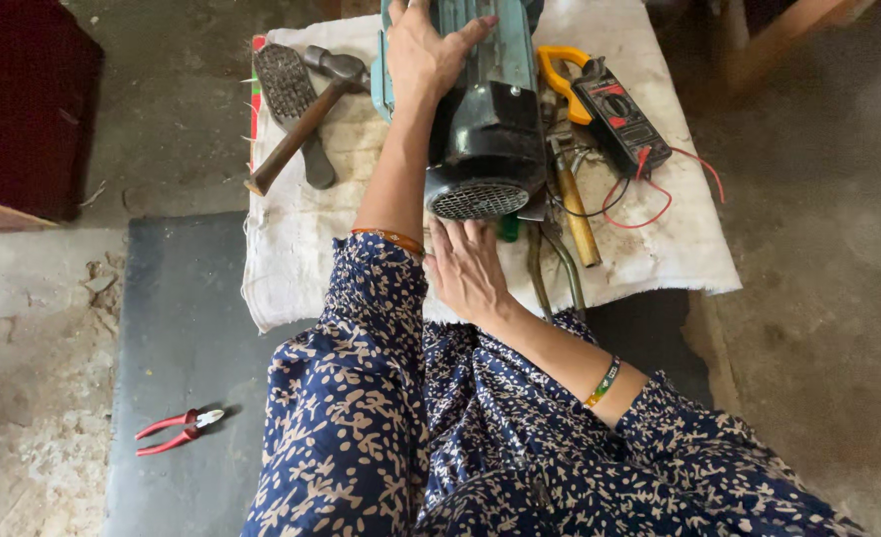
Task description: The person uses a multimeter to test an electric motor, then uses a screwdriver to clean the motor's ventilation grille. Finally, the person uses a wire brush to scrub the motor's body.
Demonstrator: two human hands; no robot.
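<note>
Resting flat on top of the teal ribbed housing of an electric motor (480, 109), the left hand (422, 52) lies spread, fingers loose and pressing down on the metal rather than gripping it. The motor sits in the middle of a rumpled, stained white cloth (291, 259) laid over a low table, its black rounded fan cover with a fine grille facing the person. The right hand (468, 268) is just below that cover, palm down on the cloth, fingers together and extended so that their tips touch or nearly touch the cover's lower rim; it holds nothing.

Left of the motor lie a hammer (306, 119) with a worn wooden handle and dull steel head, crossing over a wire brush (291, 94) with stubby bristles. To the right sits a clamp meter (609, 109), dark body with an orange jaw loop, its thin red lead (649, 204) curling over the cloth. A wooden-handled tool (580, 214) and some bent metal rods (555, 268) lie close beside the motor. Down on the smooth dark grey floor slab, well apart from everything, rest pliers (177, 430) with red grips. Both sleeves are navy fabric with a pale leaf print
</note>
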